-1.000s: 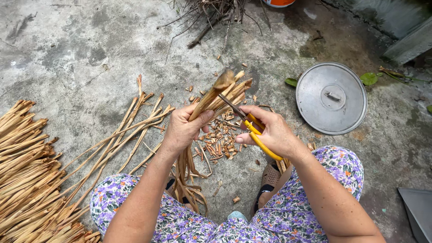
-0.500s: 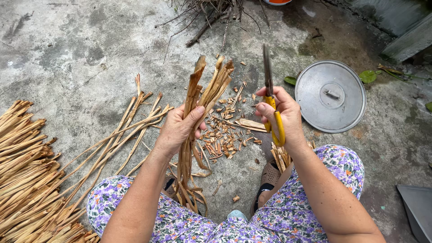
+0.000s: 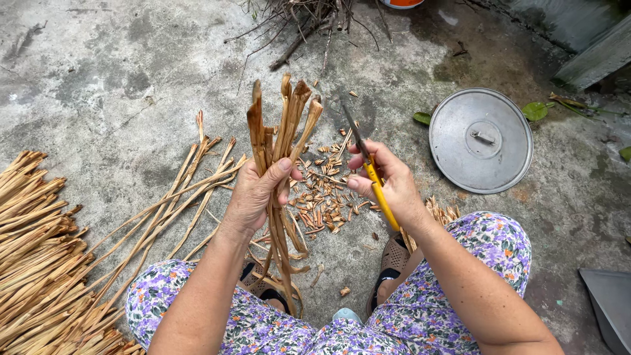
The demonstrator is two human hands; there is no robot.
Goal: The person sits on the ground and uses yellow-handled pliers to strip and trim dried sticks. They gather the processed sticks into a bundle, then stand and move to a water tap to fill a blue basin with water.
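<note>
Holding: my left hand [image 3: 256,194] is closed in a firm grip around a bundle of dried strips [image 3: 279,131], upright, long axis running away from me, cut ends uppermost.
Cutting hand: my right hand [image 3: 388,184] is wrapped tight on yellow-handled scissors [image 3: 369,167], just right of the bundle, blades pointing up and away, tip near the bundle's top; whether the blades are parted, I cannot tell.
Beyond the bundle: short trimmings [image 3: 325,197] lie on the concrete floor [image 3: 118,79].
Left of the bundle: loose strips [image 3: 39,263] piled.
Far right of the bundle: round metal lid [image 3: 481,139].
</note>
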